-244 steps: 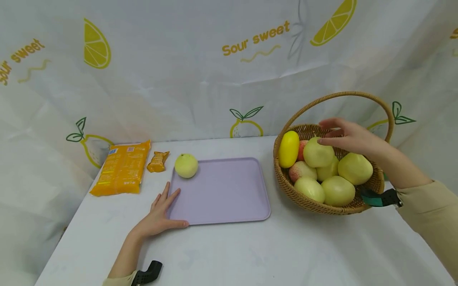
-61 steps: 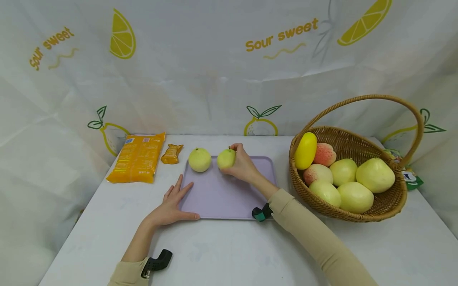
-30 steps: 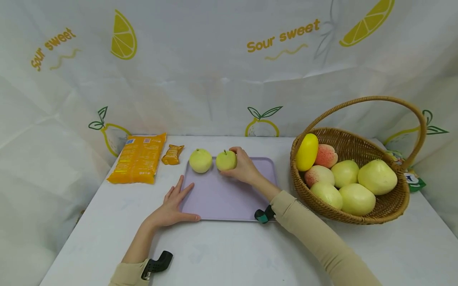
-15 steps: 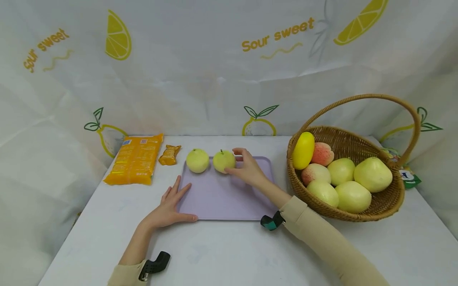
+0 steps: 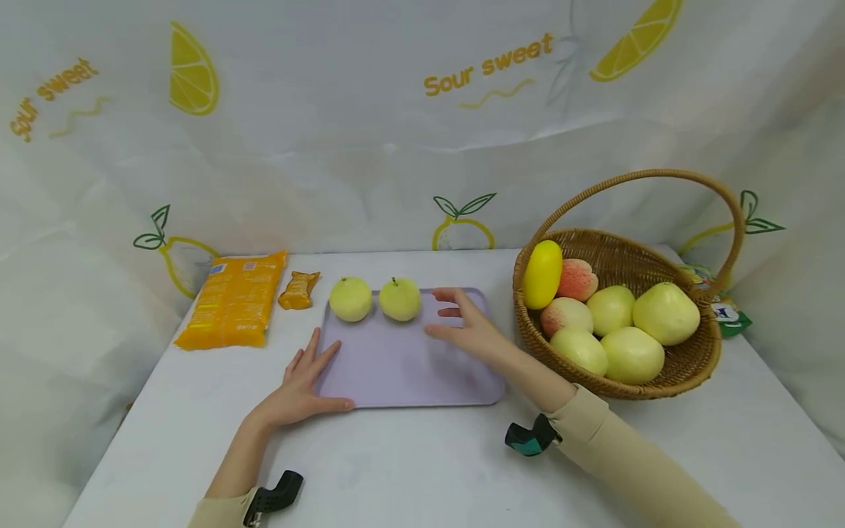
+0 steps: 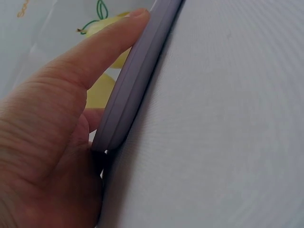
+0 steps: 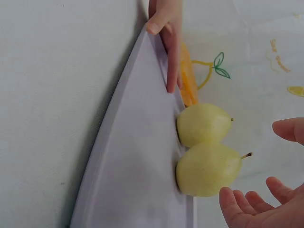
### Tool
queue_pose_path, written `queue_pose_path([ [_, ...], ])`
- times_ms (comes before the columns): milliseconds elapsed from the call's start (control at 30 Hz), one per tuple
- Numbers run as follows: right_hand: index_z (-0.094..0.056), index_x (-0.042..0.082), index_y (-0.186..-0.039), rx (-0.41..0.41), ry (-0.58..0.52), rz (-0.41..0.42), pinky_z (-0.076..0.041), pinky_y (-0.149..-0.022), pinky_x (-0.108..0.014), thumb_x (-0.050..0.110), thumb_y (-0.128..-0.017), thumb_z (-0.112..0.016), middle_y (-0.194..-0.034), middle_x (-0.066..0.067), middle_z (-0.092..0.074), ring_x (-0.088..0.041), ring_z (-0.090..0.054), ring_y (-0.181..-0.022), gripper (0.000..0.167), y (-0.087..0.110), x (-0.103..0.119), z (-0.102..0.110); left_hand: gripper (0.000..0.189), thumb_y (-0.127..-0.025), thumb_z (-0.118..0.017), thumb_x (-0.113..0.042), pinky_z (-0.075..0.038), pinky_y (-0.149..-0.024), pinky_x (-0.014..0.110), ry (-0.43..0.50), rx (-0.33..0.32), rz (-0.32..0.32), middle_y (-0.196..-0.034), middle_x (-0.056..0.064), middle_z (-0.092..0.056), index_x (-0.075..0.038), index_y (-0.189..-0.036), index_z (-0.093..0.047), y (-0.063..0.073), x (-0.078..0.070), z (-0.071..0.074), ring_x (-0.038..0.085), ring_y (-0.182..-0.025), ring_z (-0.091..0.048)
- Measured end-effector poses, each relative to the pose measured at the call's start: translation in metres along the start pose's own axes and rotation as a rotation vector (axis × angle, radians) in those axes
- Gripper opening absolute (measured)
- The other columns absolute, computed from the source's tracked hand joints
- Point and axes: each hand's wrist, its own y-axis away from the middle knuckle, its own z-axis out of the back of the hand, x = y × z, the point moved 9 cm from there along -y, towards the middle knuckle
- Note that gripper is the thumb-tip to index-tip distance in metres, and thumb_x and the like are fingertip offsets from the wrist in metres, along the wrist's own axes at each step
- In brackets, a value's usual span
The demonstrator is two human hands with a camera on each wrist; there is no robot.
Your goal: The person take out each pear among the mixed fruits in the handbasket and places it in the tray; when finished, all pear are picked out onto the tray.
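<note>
Two yellow-green pears, a left pear and a right pear, stand side by side at the back left of a lilac tray. My right hand hovers over the tray to the right of them, fingers parted and holding nothing. In the right wrist view a gap shows between its fingers and the nearer pear. My left hand rests at the tray's front left corner with fingers spread, its thumb along the front rim and the other fingertips over the left rim.
A wicker basket with a tall handle stands at the right, holding a yellow mango-like fruit, peaches and several pale green fruits. A green packet lies behind it. An orange bag and a small orange wrapped snack lie left of the tray.
A second pear came from the basket to the tray beside the first. My right hand has let go of it and drawn back to the right. The left hand keeps its place.
</note>
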Motion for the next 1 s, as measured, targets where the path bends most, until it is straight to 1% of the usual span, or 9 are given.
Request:
queue_pose_path([
  [100,-0.034,0.012,-0.147,0.035,-0.005,0.048,-0.04,-0.105,-0.048,0.02,-0.093,-0.067,-0.152,-0.01,-0.032,-0.031,-0.038,-0.135,0.064,0.014,0.009,0.004,0.106,-0.075,-0.081,-0.049,0.003,-0.108,0.067,-0.003,-0.002,0.005,-0.161,0.013,0.018,-0.011,-0.156,-0.024,0.001,0.001,0.0,0.049,-0.142,0.012],
  [200,-0.036,0.013,-0.145,0.057,0.002,0.096,-0.039,-0.106,-0.049,0.019,-0.093,-0.067,-0.151,-0.009,-0.033,-0.032,-0.038,-0.135,0.061,0.028,0.018,0.01,0.107,-0.075,-0.08,-0.05,0.001,-0.107,0.069,-0.008,-0.001,0.015,-0.161,0.013,0.018,-0.012,-0.156,-0.023,0.001,0.001,0.0,0.049,-0.142,0.012],
  [333,-0.039,0.015,-0.143,0.058,0.008,0.129,-0.037,-0.107,-0.049,0.02,-0.093,-0.068,-0.149,-0.005,-0.037,-0.03,-0.039,-0.134,0.059,0.045,0.026,0.019,0.107,-0.075,-0.08,-0.051,-0.001,-0.106,0.072,-0.024,-0.004,0.019,-0.161,0.013,0.017,-0.012,-0.156,-0.023,0.001,0.001,0.0,0.05,-0.141,0.01],
  [500,-0.038,0.016,-0.145,0.06,0.018,0.157,-0.037,-0.108,-0.047,0.021,-0.093,-0.068,-0.149,-0.002,-0.037,-0.028,-0.039,-0.134,0.06,0.064,0.032,0.031,0.106,-0.075,-0.08,-0.049,0.0,-0.106,0.071,-0.034,-0.007,0.005,-0.161,0.014,0.017,-0.01,-0.156,-0.023,0.0,0.001,-0.001,0.051,-0.141,0.01],
  [633,-0.04,0.014,-0.143,0.065,0.061,0.227,-0.04,-0.106,-0.044,0.017,-0.093,-0.068,-0.147,-0.002,-0.04,-0.026,-0.043,-0.132,0.058,0.077,0.042,0.04,0.106,-0.075,-0.08,-0.049,0.002,-0.106,0.07,-0.039,-0.015,0.0,-0.161,0.015,0.017,-0.009,-0.155,-0.024,0.002,0.001,-0.001,0.052,-0.141,0.011],
  [700,-0.043,0.012,-0.141,0.047,0.088,0.267,-0.043,-0.103,-0.04,0.014,-0.092,-0.068,-0.144,-0.002,-0.044,-0.024,-0.047,-0.128,0.055,0.083,0.048,0.047,0.105,-0.075,-0.08,-0.048,0.003,-0.107,0.07,-0.038,-0.02,-0.005,-0.161,0.017,0.017,-0.008,-0.155,-0.024,0.002,0.0,0.0,0.051,-0.141,0.011],
  [767,-0.046,0.009,-0.138,0.008,0.124,0.316,-0.047,-0.099,-0.036,0.01,-0.092,-0.068,-0.139,-0.003,-0.05,-0.021,-0.051,-0.124,0.051,0.09,0.054,0.058,0.105,-0.075,-0.08,-0.048,0.004,-0.107,0.069,-0.037,-0.024,-0.01,-0.161,0.017,0.016,-0.007,-0.155,-0.025,0.002,0.0,0.0,0.05,-0.141,0.012],
  [900,-0.056,0.005,-0.129,-0.111,0.229,0.407,-0.051,-0.092,-0.029,0.004,-0.092,-0.067,-0.125,-0.001,-0.06,-0.02,-0.058,-0.112,0.039,0.104,0.063,0.084,0.105,-0.075,-0.08,-0.047,0.005,-0.108,0.067,-0.045,-0.03,-0.024,-0.16,0.019,0.016,-0.006,-0.154,-0.025,0.001,-0.002,-0.001,0.049,-0.141,0.012],
  [1000,-0.06,0.005,-0.123,-0.185,0.329,0.439,-0.052,-0.089,-0.024,0.003,-0.091,-0.067,-0.117,0.001,-0.064,-0.016,-0.061,-0.105,0.033,0.113,0.064,0.104,0.105,-0.075,-0.08,-0.047,0.005,-0.108,0.066,-0.055,-0.032,-0.034,-0.16,0.02,0.015,-0.005,-0.154,-0.025,0.0,-0.002,-0.002,0.049,-0.142,0.011],
])
